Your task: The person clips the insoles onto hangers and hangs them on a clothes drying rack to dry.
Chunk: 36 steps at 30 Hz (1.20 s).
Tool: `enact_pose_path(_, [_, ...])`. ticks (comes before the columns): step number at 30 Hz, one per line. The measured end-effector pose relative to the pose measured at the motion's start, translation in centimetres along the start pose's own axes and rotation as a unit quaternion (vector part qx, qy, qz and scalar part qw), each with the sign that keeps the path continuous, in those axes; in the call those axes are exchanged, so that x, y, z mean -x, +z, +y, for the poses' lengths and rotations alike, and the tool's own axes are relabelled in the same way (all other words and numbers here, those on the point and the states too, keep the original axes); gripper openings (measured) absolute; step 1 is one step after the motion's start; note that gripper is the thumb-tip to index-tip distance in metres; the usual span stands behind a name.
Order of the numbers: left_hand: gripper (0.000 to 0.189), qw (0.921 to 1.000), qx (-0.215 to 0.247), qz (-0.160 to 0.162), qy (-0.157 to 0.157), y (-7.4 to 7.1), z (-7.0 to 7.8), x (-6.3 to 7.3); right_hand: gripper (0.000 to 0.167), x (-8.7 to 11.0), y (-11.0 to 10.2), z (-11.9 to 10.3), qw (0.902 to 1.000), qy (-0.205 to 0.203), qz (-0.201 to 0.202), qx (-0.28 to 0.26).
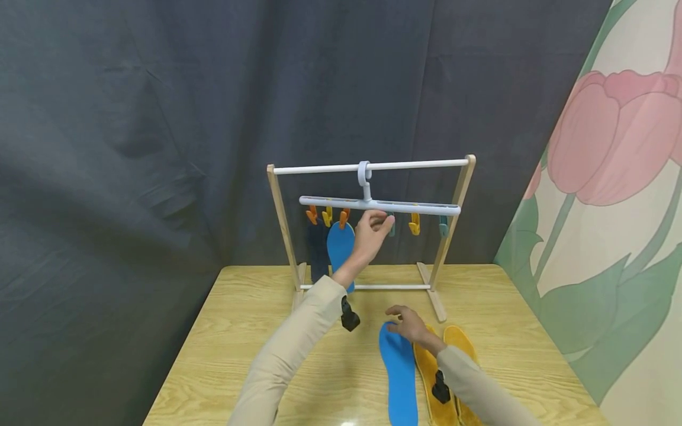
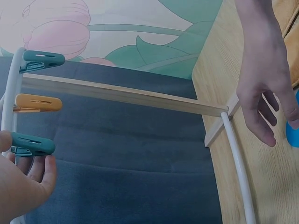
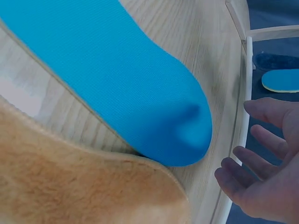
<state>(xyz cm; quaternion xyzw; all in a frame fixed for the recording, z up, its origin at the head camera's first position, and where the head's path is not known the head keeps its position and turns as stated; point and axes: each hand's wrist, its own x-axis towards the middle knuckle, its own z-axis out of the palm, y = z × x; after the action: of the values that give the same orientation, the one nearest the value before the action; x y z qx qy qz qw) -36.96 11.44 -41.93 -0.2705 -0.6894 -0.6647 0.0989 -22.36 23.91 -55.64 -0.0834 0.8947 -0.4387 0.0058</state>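
Observation:
My left hand (image 1: 371,235) is raised to the light blue hanger (image 1: 415,208), thumb and fingers pinching a teal clothespin (image 2: 32,144) near its middle. A yellow clothespin (image 1: 414,225) and another teal clothespin (image 1: 444,226) hang further right. From an orange clothespin (image 1: 344,219) to the left hangs a blue insole (image 1: 340,245), partly behind my left forearm, with a dark insole (image 1: 318,254) beside it. Lower down, my right hand (image 1: 409,325) hovers with loosely spread fingers over the toe end of a second blue insole (image 1: 399,373) on the table; it holds nothing.
Two tan fleecy insoles (image 1: 460,343) lie right of the blue one, partly under my right forearm. The hanger hooks over the white top rail (image 1: 319,169) of a wooden stand (image 1: 282,219) at the table's (image 1: 213,355) back. Behind it is a dark curtain; a tulip-patterned wall is at right.

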Motion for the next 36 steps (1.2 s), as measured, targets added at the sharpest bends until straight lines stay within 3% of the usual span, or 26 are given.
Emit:
enact_pose_path(1, [0.039, 0.9999, 0.006, 0.000, -0.012, -0.4, 4.0, 1.5, 0.035, 0.0, 0.1, 0.1, 1.0000, -0.002, 0.002, 0.007])
enact_pose_path(2, [0.039, 0.9999, 0.000, 0.003, -0.014, -0.7, 7.1, 2.7, 0.036, 0.0, 0.1, 0.1, 0.9999, -0.001, 0.002, 0.012])
enact_pose_path(3, [0.040, 0.9998, -0.010, 0.005, -0.013, -0.7, 9.1, 3.5, 0.037, 0.1, 0.2, 0.1, 0.9998, -0.002, 0.000, 0.020])
enact_pose_path(4, [0.040, 0.9996, -0.022, 0.006, -0.015, -0.7, 10.0, 3.9, 0.038, 0.2, 0.2, 0.2, 0.9996, -0.004, -0.004, 0.029])
enact_pose_path(6, [0.043, 0.9997, -0.020, -0.007, 0.011, -0.6, 4.2, 1.8, 0.040, 0.4, 0.3, 0.2, 0.9991, -0.005, -0.010, 0.042])
enact_pose_path(7, [0.044, 0.9990, -0.043, 0.002, 0.008, -0.2, 3.0, 1.1, 0.041, 0.5, 0.4, 0.4, 0.9988, -0.005, -0.013, 0.048])
enact_pose_path(11, [0.044, 0.9997, -0.015, -0.021, 0.004, -0.3, -6.5, -2.7, 0.044, 0.8, 0.5, 0.6, 0.9981, -0.011, -0.019, 0.058])
enact_pose_path(12, [0.044, 0.9996, -0.014, -0.020, -0.013, -0.3, -6.5, -2.8, 0.045, 0.8, 0.5, 0.6, 0.9981, -0.012, -0.020, 0.057])
enact_pose_path(13, [0.044, 0.9991, -0.029, -0.014, -0.028, -0.3, -4.1, -1.8, 0.045, 0.8, 0.6, 0.6, 0.9982, -0.009, -0.020, 0.056])
enact_pose_path(14, [0.048, 0.9995, -0.007, -0.031, -0.003, -0.7, -5.3, -2.0, 0.045, 0.8, 0.6, 0.6, 0.9981, -0.009, -0.022, 0.058])
enact_pose_path(18, [0.049, 0.9991, -0.012, -0.039, -0.006, -1.0, -3.9, -1.3, 0.045, 0.9, 0.8, 0.8, 0.9970, 0.001, -0.028, 0.072])
enact_pose_path(19, [0.050, 0.9988, -0.032, -0.036, 0.002, -1.0, -1.7, -0.3, 0.045, 1.0, 0.9, 0.8, 0.9966, 0.001, -0.028, 0.078])
enact_pose_path(20, [0.050, 0.9987, -0.028, -0.039, 0.014, -1.0, -3.9, -1.2, 0.045, 1.0, 1.0, 0.9, 0.9962, 0.000, -0.028, 0.082])
enact_pose_path(24, [0.052, 0.9965, -0.052, -0.032, 0.056, -0.8, -4.4, -1.0, 0.045, 1.2, 1.3, 1.1, 0.9955, -0.001, -0.023, 0.092])
enact_pose_path(25, [0.052, 0.9962, -0.060, -0.034, 0.053, -0.8, -4.6, -1.0, 0.045, 1.2, 1.3, 1.1, 0.9951, -0.006, -0.021, 0.096])
enact_pose_path(26, [0.051, 0.9971, -0.047, -0.041, 0.044, -0.8, -6.7, -2.0, 0.045, 1.2, 1.4, 1.1, 0.9949, -0.006, -0.020, 0.099])
enact_pose_path(29, [0.051, 0.9971, -0.055, -0.052, 0.003, -0.8, -7.3, -2.3, 0.046, 1.3, 1.6, 1.2, 0.9940, -0.008, -0.017, 0.107])
enact_pose_path(30, [0.052, 0.9973, -0.047, -0.050, 0.024, -0.8, -7.9, -2.3, 0.046, 1.4, 1.6, 1.2, 0.9936, -0.008, -0.017, 0.111])
enact_pose_path(31, [0.052, 0.9973, -0.049, -0.049, 0.024, -0.8, -8.3, -2.4, 0.046, 1.4, 1.7, 1.2, 0.9931, -0.010, -0.017, 0.116])
enact_pose_path(32, [0.053, 0.9969, -0.057, -0.044, 0.031, -0.7, -6.1, -1.5, 0.047, 1.5, 1.8, 1.3, 0.9929, -0.006, -0.017, 0.117])
enact_pose_path(34, [0.055, 0.9950, -0.063, -0.033, 0.070, -0.5, -7.4, -1.7, 0.047, 1.5, 1.9, 1.3, 0.9917, -0.009, -0.015, 0.127])
enact_pose_path(36, [0.052, 0.9948, -0.075, -0.025, 0.064, -0.3, -8.0, -2.0, 0.048, 1.6, 2.0, 1.4, 0.9902, -0.013, -0.010, 0.139])
